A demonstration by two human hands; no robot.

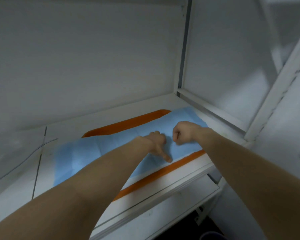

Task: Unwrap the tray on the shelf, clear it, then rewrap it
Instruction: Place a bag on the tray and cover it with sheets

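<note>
Tray, the orange one: where is it?
On the white shelf, under a blue sheet that lies flat across it and spills past its left end. Both long rims show.
And the hands?
Left hand has its fingers curled and its thumb pressed straight onto the sheet near the front rim. Right hand is clenched on the sheet just beside it. Whether either has cloth pinched, I cannot tell.
So how to handle the sheet well?
My guess: pin with the thumb, draw the sheet taut from the middle, keep its edges square to the rim, and tuck the loose left end last so nothing bunches.
</note>
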